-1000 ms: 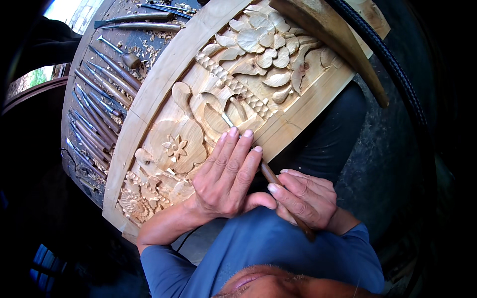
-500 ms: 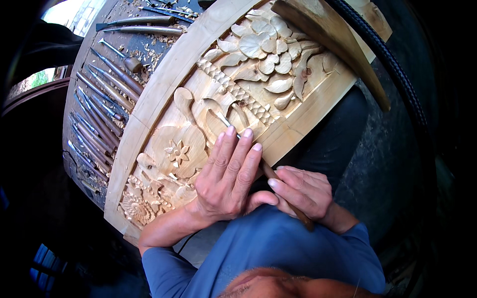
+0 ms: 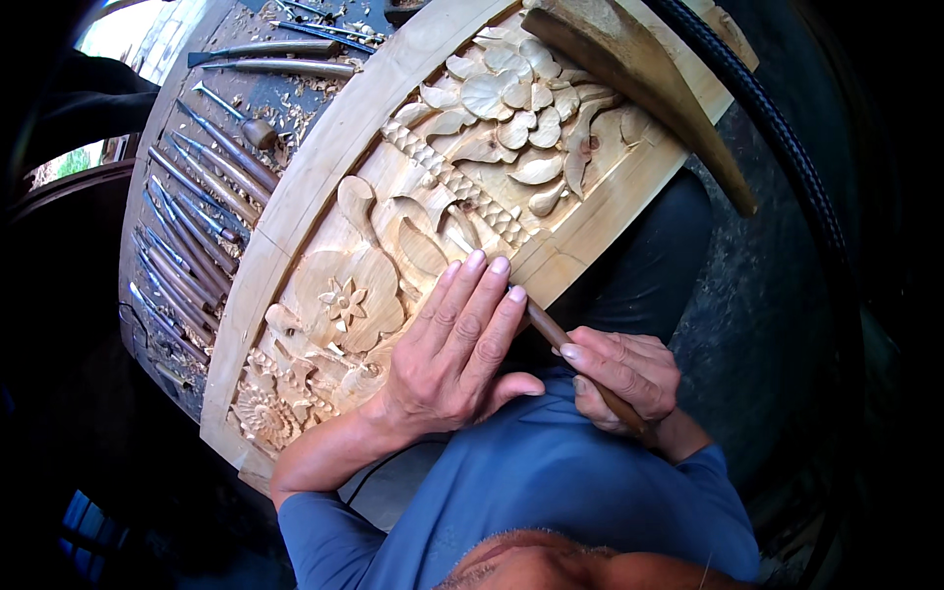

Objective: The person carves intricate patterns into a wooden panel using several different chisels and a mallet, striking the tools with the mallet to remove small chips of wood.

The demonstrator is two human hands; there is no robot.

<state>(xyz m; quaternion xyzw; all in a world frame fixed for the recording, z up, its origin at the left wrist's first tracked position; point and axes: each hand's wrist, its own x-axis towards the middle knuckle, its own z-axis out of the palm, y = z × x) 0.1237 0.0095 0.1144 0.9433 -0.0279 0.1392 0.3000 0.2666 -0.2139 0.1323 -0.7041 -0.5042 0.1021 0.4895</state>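
Observation:
A wood carving chisel (image 3: 547, 328) with a brown wooden handle lies slantwise, its blade pointing up-left onto a pale carved wood panel (image 3: 575, 259). My right hand (image 3: 629, 376) is closed around the handle, fingers on top and thumb along the side. My left hand (image 3: 454, 349) lies flat over the chisel's shank at the panel's near edge, fingers stretched out and thumb apart; its fingers hide much of the metal. The blade's bright tip shows just past these fingertips, by a carved stem and a band of small raised studs. Carved flowers and leaves cover the panel.
Several chisels and gouges (image 3: 192, 251) lie in rows on a dark bench at left, among wood shavings. A curved wooden piece (image 3: 649, 84) rests across the panel's far right. A thick black braided cable (image 3: 767, 108) arches down the right side.
The chisel has slid back toward me, its tip withdrawing down-right. My right hand has moved slightly right and down and wraps the handle more closely. The panel appears shifted slightly left in view.

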